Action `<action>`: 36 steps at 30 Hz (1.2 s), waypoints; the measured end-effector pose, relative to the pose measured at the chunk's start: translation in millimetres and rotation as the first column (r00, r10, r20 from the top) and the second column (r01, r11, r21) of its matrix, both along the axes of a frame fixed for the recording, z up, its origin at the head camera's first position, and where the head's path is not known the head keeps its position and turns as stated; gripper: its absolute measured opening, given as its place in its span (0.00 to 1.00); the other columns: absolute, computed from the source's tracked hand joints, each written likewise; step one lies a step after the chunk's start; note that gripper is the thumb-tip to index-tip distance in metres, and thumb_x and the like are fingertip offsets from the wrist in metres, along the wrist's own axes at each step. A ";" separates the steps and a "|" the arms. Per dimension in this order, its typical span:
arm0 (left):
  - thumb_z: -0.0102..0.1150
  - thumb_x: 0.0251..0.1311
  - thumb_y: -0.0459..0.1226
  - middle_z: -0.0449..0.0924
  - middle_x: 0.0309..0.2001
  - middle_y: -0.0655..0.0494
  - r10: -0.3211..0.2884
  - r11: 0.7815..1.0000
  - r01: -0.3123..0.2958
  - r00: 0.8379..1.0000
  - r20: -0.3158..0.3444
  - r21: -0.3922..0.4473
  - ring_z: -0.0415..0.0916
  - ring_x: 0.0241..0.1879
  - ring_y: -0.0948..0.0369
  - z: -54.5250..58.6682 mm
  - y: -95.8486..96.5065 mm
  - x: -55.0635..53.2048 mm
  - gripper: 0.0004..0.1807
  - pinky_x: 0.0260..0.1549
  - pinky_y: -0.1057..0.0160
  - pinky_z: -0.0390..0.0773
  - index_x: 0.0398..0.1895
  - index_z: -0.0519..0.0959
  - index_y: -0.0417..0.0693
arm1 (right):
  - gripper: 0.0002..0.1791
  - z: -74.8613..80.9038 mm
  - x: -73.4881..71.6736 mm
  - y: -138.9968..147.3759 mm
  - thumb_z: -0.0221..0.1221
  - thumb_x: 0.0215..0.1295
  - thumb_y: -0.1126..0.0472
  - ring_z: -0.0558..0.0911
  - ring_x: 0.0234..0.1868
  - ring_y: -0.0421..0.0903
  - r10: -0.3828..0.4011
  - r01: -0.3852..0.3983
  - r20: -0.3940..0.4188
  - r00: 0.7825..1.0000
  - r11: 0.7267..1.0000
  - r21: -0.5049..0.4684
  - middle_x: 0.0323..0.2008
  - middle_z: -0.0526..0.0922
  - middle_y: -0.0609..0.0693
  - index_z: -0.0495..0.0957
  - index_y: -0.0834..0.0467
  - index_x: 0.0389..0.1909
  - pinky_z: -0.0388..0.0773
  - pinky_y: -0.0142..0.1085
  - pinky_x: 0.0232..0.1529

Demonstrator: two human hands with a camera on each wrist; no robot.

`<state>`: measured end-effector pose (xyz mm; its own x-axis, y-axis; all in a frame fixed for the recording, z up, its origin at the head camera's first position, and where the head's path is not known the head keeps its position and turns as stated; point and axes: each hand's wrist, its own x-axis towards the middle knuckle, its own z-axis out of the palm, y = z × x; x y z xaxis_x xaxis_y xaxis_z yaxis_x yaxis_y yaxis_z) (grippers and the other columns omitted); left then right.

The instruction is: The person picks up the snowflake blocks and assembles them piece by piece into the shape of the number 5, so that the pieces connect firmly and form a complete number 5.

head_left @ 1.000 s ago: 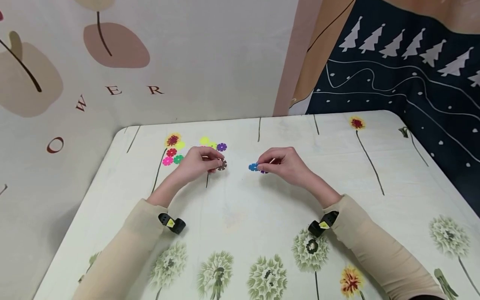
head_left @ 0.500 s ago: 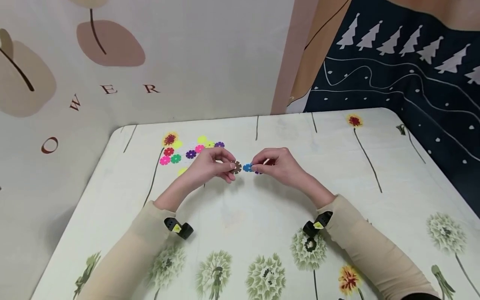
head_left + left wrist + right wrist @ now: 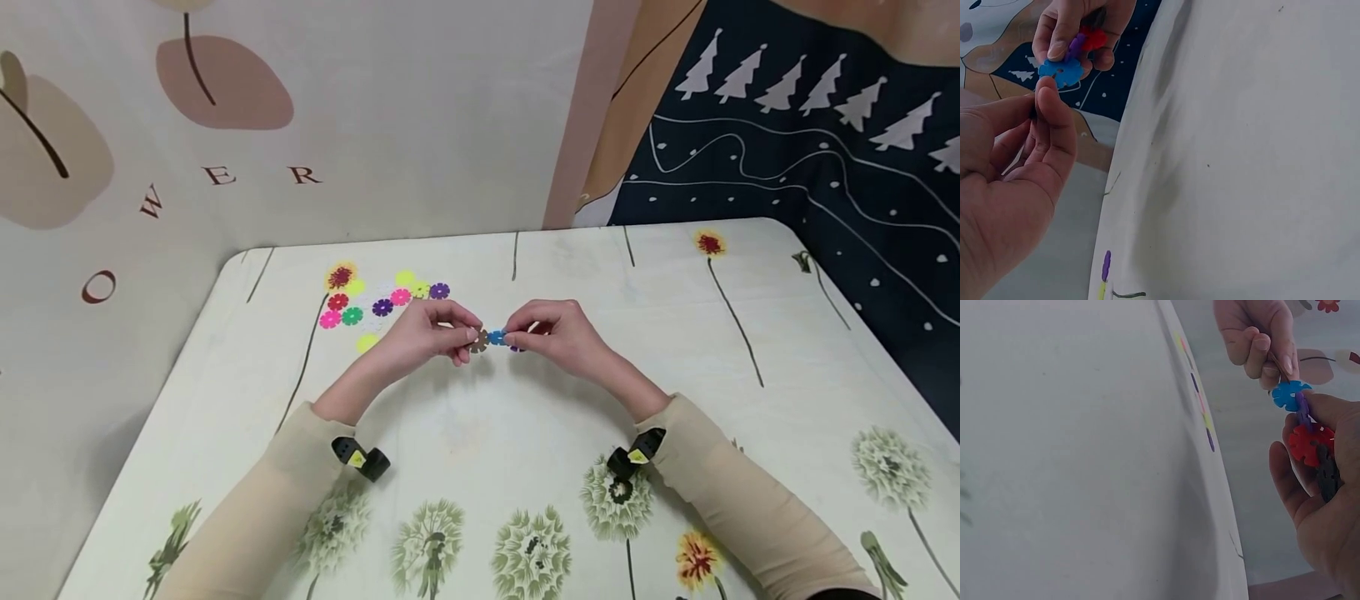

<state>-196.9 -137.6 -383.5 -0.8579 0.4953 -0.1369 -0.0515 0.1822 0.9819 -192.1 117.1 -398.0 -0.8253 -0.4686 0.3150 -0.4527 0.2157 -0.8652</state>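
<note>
My left hand (image 3: 431, 331) pinches a brown snowflake disc (image 3: 481, 341) between thumb and fingertips. My right hand (image 3: 553, 332) holds a short chain of joined snowflake discs. In the right wrist view that chain runs from a blue disc (image 3: 1286, 395) through a purple disc (image 3: 1303, 412) and a red disc (image 3: 1305, 445) to a black disc (image 3: 1328, 474) inside the palm. The brown disc's edge meets the rim of the blue one, the two standing at an angle to each other. Both hands are raised over the table, fingertips close together.
Loose snowflake discs lie at the back left of the white flowered tablecloth (image 3: 457, 467), among them a green disc (image 3: 352, 316), a purple disc (image 3: 439, 290) and a yellow disc (image 3: 367, 342). A patterned curtain (image 3: 420, 117) hangs behind the table's far edge.
My left hand has carried the brown disc rightward until it meets the blue disc. My right hand has shifted slightly left with its chain.
</note>
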 end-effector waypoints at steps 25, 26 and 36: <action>0.61 0.69 0.26 0.86 0.37 0.41 0.018 1.000 -0.019 0.999 0.044 0.023 0.80 0.25 0.59 2.7 6.0 5.4 0.09 0.34 0.62 0.87 0.48 0.83 0.28 | 0.05 -0.2 3.9 -3.0 0.69 0.61 0.73 0.84 0.30 0.44 0.052 -0.055 -0.093 0.994 0.998 -0.029 0.34 0.88 0.53 0.88 0.61 0.33 0.83 0.33 0.30; 0.60 0.69 0.26 0.86 0.37 0.41 0.015 0.999 -0.017 0.999 0.050 0.035 0.80 0.25 0.59 2.2 6.0 5.4 0.09 0.34 0.62 0.87 0.48 0.82 0.27 | 0.05 -0.2 4.2 -3.4 0.69 0.62 0.73 0.84 0.30 0.44 0.054 -0.058 -0.099 0.994 0.998 -0.033 0.35 0.88 0.54 0.88 0.61 0.33 0.84 0.33 0.30; 0.59 0.69 0.23 0.85 0.34 0.41 0.013 0.997 -0.022 0.994 0.104 0.079 0.78 0.23 0.59 1.4 9.6 6.7 0.06 0.29 0.65 0.86 0.45 0.81 0.27 | 0.05 0.1 7.4 -4.2 0.69 0.60 0.75 0.83 0.28 0.44 0.063 -0.072 -0.134 0.989 0.995 -0.066 0.34 0.88 0.56 0.88 0.63 0.32 0.83 0.33 0.31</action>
<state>-190.2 -128.0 -382.1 -0.8498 0.4934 -0.1858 -0.1561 0.1011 0.9826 -184.7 112.9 -398.0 -0.7418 -0.4948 0.4526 -0.5748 0.1217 -0.8092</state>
